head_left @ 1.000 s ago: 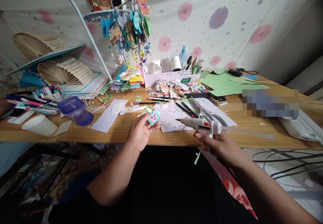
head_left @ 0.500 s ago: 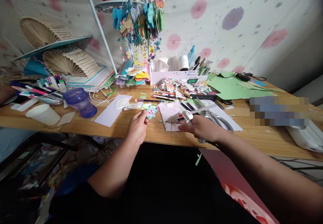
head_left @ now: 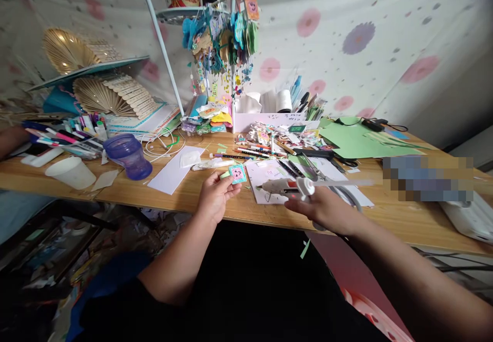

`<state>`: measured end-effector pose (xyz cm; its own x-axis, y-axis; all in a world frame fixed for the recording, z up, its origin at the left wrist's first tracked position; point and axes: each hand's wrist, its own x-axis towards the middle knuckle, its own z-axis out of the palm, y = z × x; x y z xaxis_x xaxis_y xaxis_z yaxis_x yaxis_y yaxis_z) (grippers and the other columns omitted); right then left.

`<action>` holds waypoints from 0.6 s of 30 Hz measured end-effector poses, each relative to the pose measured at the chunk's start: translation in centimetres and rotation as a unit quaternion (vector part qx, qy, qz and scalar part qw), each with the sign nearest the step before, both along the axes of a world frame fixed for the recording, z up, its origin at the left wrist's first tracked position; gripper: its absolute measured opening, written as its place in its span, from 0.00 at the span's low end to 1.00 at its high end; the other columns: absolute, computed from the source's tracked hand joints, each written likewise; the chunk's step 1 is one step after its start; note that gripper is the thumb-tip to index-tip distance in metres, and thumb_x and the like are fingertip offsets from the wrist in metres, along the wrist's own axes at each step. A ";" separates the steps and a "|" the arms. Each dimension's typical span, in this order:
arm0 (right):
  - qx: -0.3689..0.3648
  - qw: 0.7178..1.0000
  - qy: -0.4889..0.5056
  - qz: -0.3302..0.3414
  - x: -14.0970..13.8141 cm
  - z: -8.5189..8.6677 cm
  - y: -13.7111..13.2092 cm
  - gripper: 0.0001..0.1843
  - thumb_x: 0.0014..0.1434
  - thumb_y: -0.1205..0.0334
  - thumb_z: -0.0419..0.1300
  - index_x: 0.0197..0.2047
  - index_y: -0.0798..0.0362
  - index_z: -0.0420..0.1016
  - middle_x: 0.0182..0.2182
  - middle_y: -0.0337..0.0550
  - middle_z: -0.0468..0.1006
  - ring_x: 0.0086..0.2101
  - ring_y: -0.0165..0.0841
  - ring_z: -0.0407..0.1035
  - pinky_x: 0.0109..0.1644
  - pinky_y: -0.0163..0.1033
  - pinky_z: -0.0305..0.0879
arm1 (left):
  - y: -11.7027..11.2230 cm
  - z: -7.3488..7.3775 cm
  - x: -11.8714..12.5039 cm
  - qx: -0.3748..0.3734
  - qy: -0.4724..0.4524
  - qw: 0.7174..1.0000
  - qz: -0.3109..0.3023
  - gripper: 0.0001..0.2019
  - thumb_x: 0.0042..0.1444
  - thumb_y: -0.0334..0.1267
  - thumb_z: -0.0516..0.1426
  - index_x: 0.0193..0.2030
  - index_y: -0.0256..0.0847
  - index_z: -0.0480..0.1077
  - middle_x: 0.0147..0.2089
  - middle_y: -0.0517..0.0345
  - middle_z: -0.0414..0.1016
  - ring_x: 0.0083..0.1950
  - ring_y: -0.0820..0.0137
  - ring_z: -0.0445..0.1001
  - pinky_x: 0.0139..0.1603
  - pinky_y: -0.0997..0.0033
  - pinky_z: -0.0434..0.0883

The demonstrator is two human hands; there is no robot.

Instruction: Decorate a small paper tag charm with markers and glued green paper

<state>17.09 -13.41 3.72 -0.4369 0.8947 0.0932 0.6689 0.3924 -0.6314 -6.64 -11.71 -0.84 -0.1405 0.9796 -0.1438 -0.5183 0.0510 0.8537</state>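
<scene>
Between the thumb and fingers of my left hand (head_left: 214, 198) is a small teal-edged card (head_left: 238, 174) with a pink face drawn on it. A pale green bit shows beside my thumb at the card's left edge. My right hand (head_left: 327, 209) is wrapped round a white hot glue gun (head_left: 287, 186), its nozzle pointing left toward the card but apart from it. A long glue stick (head_left: 342, 183) juts out of the gun's back end. Beneath the gun lies a white sheet (head_left: 259, 194) with marks and black pens on it.
A purple cup (head_left: 129, 157) and a white paper cup (head_left: 71, 173) stand at left near the pens (head_left: 67, 139). Paper scraps (head_left: 265, 135) are heaped behind the sheet. Green paper (head_left: 358, 139) lies back right. Strung paper ornaments (head_left: 219, 34) hang from a rack above.
The glue gun has swung from tilted to nearly level and moved right. The card is turned more toward me and slightly right. The view has shifted a little.
</scene>
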 end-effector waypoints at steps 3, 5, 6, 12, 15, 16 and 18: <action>0.058 0.998 0.019 -0.026 0.7 -0.5 -2.0 0.14 0.59 0.52 0.56 0.42 0.50 0.75 0.34 0.42 0.80 0.33 0.38 0.74 0.36 0.41 0.69 | -0.3 0.5 0.8 -0.013 -0.026 0.999 -0.012 0.16 0.37 0.34 0.68 0.31 0.37 0.67 0.29 0.56 0.78 0.28 0.70 0.77 0.35 0.68 0.74; 0.123 0.992 0.019 -0.028 0.5 -0.8 -3.3 0.10 0.60 0.54 0.56 0.34 0.51 0.74 0.28 0.42 0.77 0.28 0.36 0.71 0.31 0.39 0.67 | -0.6 0.8 1.5 -0.028 -0.050 0.998 -0.025 0.15 0.38 0.33 0.68 0.31 0.36 0.68 0.29 0.56 0.79 0.28 0.70 0.77 0.34 0.68 0.75; 0.160 0.987 0.019 -0.022 0.3 -0.9 -3.8 0.10 0.59 0.56 0.56 0.31 0.51 0.71 0.26 0.41 0.74 0.26 0.34 0.69 0.30 0.39 0.65 | -0.7 0.8 2.0 -0.036 -0.063 0.997 -0.029 0.14 0.38 0.33 0.67 0.30 0.36 0.68 0.28 0.56 0.78 0.28 0.70 0.77 0.34 0.69 0.75; 0.280 0.960 0.016 0.001 -0.9 -2.0 -5.2 0.08 0.59 0.66 0.54 0.27 0.50 0.63 0.23 0.39 0.67 0.27 0.32 0.63 0.28 0.36 0.61 | -1.2 1.1 3.9 -0.067 -0.106 0.992 -0.025 0.11 0.41 0.33 0.66 0.29 0.36 0.68 0.25 0.58 0.76 0.28 0.73 0.76 0.35 0.71 0.74; 0.276 0.961 0.015 -0.003 -0.9 -2.4 -5.2 0.07 0.59 0.66 0.54 0.29 0.50 0.64 0.24 0.39 0.67 0.28 0.33 0.63 0.29 0.37 0.61 | -1.4 1.3 4.2 -0.063 -0.106 0.992 -0.026 0.11 0.41 0.33 0.66 0.29 0.37 0.68 0.26 0.57 0.76 0.28 0.72 0.76 0.35 0.70 0.74; 0.278 0.961 0.015 -0.004 -0.9 -2.5 -5.2 0.07 0.59 0.66 0.54 0.29 0.50 0.63 0.24 0.39 0.67 0.28 0.33 0.63 0.29 0.37 0.61 | -1.5 1.4 4.2 -0.059 -0.108 0.992 -0.026 0.11 0.40 0.34 0.66 0.29 0.37 0.68 0.26 0.57 0.76 0.28 0.72 0.76 0.35 0.70 0.74; 0.286 0.958 0.013 -0.003 -0.9 -2.5 -5.2 0.08 0.60 0.66 0.54 0.29 0.50 0.62 0.24 0.39 0.66 0.28 0.33 0.62 0.29 0.36 0.60 | -1.7 1.5 4.3 -0.053 -0.112 0.992 -0.025 0.12 0.40 0.34 0.67 0.29 0.37 0.68 0.26 0.58 0.77 0.28 0.72 0.76 0.35 0.70 0.73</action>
<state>16.16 -18.57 1.23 -0.4225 0.6970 0.5794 0.6592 0.6750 -0.3314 -2.30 -13.36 0.68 -0.0461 0.9622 -0.2685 -0.6885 0.1641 0.7064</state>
